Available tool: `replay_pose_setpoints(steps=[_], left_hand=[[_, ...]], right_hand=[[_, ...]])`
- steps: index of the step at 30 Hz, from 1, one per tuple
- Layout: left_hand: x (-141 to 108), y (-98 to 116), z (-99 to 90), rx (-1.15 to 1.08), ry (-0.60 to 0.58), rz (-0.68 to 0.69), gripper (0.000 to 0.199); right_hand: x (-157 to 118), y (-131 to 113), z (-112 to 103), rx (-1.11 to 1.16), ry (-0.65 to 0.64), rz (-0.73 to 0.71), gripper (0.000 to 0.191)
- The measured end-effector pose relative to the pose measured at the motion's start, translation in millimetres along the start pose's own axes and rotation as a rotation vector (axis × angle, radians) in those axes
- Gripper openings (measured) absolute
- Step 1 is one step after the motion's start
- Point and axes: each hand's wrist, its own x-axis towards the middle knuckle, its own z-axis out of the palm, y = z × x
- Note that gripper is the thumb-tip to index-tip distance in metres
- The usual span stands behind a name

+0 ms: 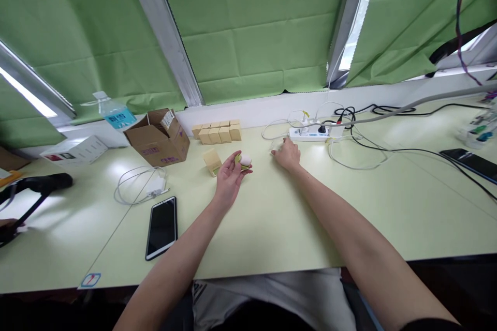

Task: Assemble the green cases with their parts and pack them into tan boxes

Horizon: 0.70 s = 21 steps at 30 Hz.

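My left hand (pixel 228 178) is closed around a small rounded object, green with a whitish top (pixel 245 160), whose kind I cannot make out. Just left of those fingers stands a small tan cardboard box (pixel 212 160) with its flap raised. Farther right, my right hand (pixel 288 155) rests low over the table with its fingers curled down. By its fingertips is something pale or clear, too faint to name. The white power strip (pixel 308 136), with plugs and cables in it, lies just beyond that hand.
Several small tan boxes (pixel 219 133) stand in rows at the back, beside an open brown carton (pixel 161 139). A white charger (pixel 156 185) with its cable and a phone (pixel 162 227) lie left. Black cables (pixel 411 149) run rightward to another phone (pixel 471 163). A lamp (pixel 42 184) stands far left.
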Motion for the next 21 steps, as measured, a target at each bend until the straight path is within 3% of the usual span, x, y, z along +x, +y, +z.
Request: replay_pose_setpoints(steps=[3,7,10,12,16,21], left_hand=[[0.6,3.0,-0.9,0.023,0.007,0.042,0.060],[1.4,2.6,-0.3,0.112,0.040,0.133,0.059],[-0.2,1.2,2.9,0.192,0.042,0.192,0.059],[-2.8,1.4,5.6,0.243,0.019,0.217,0.059],[-10.1,3.8,10.5,0.339,-0.025,0.226,0.055],[-17.5,6.5,16.1,0.498,-0.021,0.279,0.046]], right_hand=[[-2.3,-4.8,-0.9,0.040,-0.009,-0.027,0.047],[-34.4,-8.4,-14.6,0.130,-0.059,-0.215,0.049],[-71.2,-13.9,-29.6,0.250,-0.057,-0.557,0.045],[-93.8,-18.9,-38.1,0.318,-0.052,-0.692,0.046],[-119.9,-28.9,-46.6,0.383,-0.042,-0.746,0.046],[-124.8,-35.4,-49.5,0.354,-0.015,-0.785,0.046]])
